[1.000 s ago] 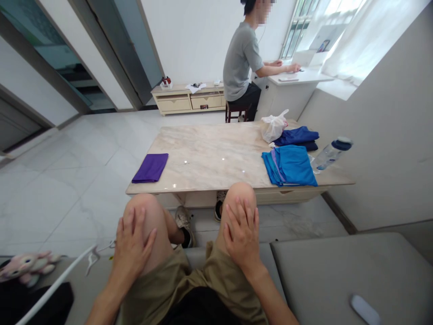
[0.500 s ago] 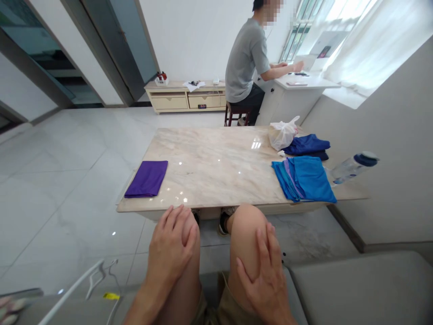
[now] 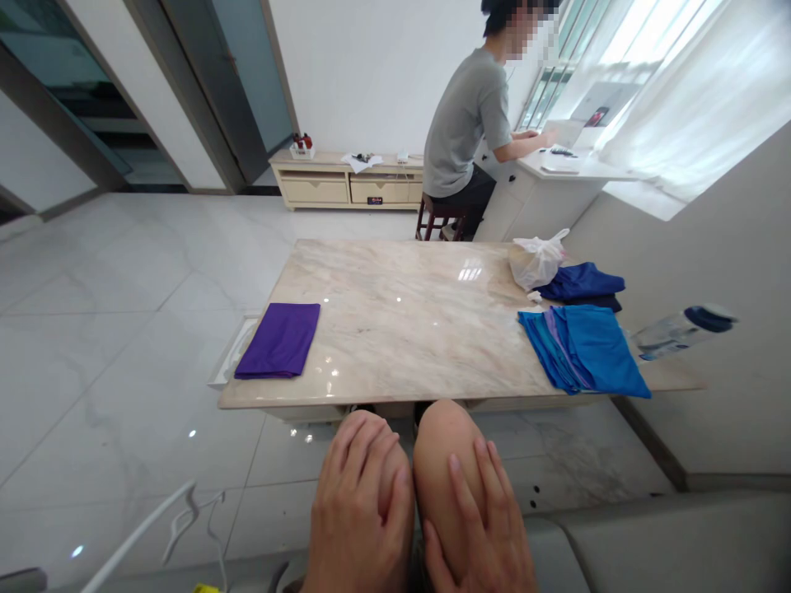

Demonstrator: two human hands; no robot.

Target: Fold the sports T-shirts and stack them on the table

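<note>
Left hand (image 3: 360, 515) and right hand (image 3: 488, 527) rest on the knees (image 3: 445, 428), before a table (image 3: 383, 346). On its left end lies a folded cloth (image 3: 279, 341); near its right end, a cloth stack (image 3: 593, 346), with a bottle (image 3: 676, 332) to the right, a cloth bundle (image 3: 582, 281) and plastic bag (image 3: 536, 262) behind. Beyond the table, a cabinet (image 3: 316, 191) stands left of a seated person (image 3: 461, 123).

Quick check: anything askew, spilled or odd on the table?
Nothing looks spilled or broken. The bright blue stack is a little askew: its layers fan out unevenly on the left, and its near corner reaches the table's front edge. The darker blue cloth behind it looks rumpled.
</note>
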